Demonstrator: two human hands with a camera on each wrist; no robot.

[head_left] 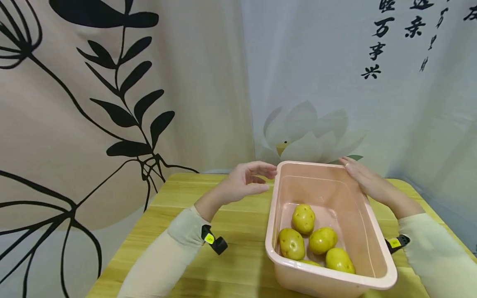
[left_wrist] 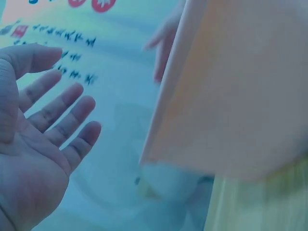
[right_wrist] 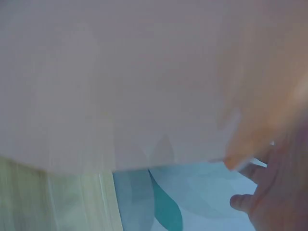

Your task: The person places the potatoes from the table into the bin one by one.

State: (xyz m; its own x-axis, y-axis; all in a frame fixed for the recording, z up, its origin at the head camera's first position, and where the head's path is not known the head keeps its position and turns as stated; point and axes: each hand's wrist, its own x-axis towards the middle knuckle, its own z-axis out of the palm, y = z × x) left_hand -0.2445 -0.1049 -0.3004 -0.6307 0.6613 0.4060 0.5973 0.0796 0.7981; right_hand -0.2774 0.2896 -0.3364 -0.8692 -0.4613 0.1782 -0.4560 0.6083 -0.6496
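Note:
A pink plastic bin [head_left: 367,223] sits on the wooden table, with several yellow potatoes [head_left: 323,240] lying at its near end. One potato [head_left: 309,262] is mostly hidden by the near rim. Beside the bin's far left corner is my left hand [head_left: 250,181], its fingers loosely bent and nothing held. The left wrist view shows that palm [left_wrist: 33,163] facing up, apart from the bin wall [left_wrist: 231,96]. My right hand [head_left: 367,182] lies along the outside of the far right corner, fingers near the rim and fairly straight. In the right wrist view the bin's wall hides part of those fingers.
The wooden table [head_left: 208,265] extends to the left of the bin and a little to its right. Behind it hangs a pale curtain [head_left: 208,82] printed with dark leaves, a lotus and writing. Wrist cameras [head_left: 218,244] are strapped on both sleeves.

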